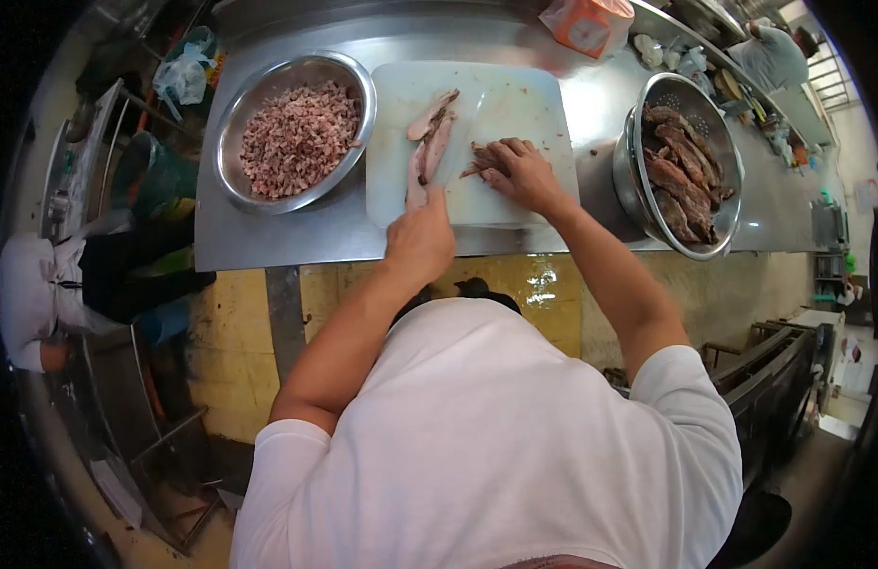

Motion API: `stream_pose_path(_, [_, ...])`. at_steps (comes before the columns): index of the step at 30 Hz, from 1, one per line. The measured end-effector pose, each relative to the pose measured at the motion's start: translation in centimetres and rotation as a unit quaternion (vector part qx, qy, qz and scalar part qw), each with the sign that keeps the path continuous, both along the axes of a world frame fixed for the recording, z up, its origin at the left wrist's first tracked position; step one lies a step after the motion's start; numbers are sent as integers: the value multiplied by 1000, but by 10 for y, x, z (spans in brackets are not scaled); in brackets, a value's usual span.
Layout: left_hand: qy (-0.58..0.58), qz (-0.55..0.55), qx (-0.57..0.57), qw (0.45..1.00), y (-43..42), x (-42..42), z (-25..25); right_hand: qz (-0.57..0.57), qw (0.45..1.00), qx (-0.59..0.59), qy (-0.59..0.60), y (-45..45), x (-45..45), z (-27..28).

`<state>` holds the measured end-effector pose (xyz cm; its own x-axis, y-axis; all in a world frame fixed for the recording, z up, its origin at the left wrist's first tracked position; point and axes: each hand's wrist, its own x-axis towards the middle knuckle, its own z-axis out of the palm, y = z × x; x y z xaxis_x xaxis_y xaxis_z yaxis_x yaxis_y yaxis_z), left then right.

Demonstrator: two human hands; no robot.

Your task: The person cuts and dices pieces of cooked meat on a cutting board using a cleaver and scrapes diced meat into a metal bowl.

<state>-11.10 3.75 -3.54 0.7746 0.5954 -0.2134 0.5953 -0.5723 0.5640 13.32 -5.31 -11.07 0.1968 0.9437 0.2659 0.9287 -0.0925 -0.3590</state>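
Seen from the head camera, a person in a white shirt (543, 436) leans over a steel table (296, 232), both forearms reaching toward 12 o'clock. The left hand (422, 237) is closed in a fist at the board's 7 o'clock side, thumb uppermost, at the near end of the meat strips (439, 147); whether it is clamped on meat or a tool cannot be told. The right hand (526, 178) lies palm down, its fingers bent together toward 9 o'clock and pressed over a small pile of shredded meat (475, 169) at the center-right of the white cutting board (515, 95). The strips, pale pink with darker brown edges, lie lengthwise on the board toward 10 o'clock; the shreds are brown and stringy. At 9 o'clock, beside the board, a steel bowl (365, 123) holds finely chopped, pinkish-brown meat (301, 140). At 3 o'clock, a colander (714, 123) set in another bowl (628, 180) holds long, browned meat pieces (690, 171), while a co-worker (31, 294) in white and black is visible toward 8 o'clock
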Motion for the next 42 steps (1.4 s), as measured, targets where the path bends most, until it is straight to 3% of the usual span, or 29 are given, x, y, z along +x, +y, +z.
stream_pose_path(4, [24,-33,20,999,-17,17,2,-54,996,56,41,9,-6,-5])
stream_pose_path(6, [35,8,7,999,-20,22,9,-70,991,98,65,15,-4,-12])
stream_pose_path(12, [106,6,68,992,-35,22,42,-72,989,132,11,19,-10,-22])
stream_pose_path(17, [89,4,80,993,-25,63,6,-55,988,143,17,18,-7,-26])
stream_pose_path(19, [66,2,92,994,-24,66,16,-56,989,139,16,16,-7,-25])
stream_pose_path(21, [118,2,67,991,-25,59,42,-78,984,161,24,17,-8,-25])
stream_pose_path(24, [169,17,48,984,-38,57,36,-69,985,154,28,15,-8,-28])
stream_pose_path(27, [100,-10,72,992,-19,82,18,-65,987,146,24,17,-7,-28])
stream_pose_path(30, [115,-22,63,991,-15,77,36,-82,983,160,36,16,-7,-29])
stream_pose_path(34, [154,-8,50,987,-24,68,19,-70,984,155,48,15,-9,-34])
stream_pose_path(36, [91,-28,66,993,-12,87,12,-74,981,168,56,16,-6,-35])
stream_pose_path(42, [122,-33,62,990,-21,67,27,-89,983,152,44,13,-5,-36])
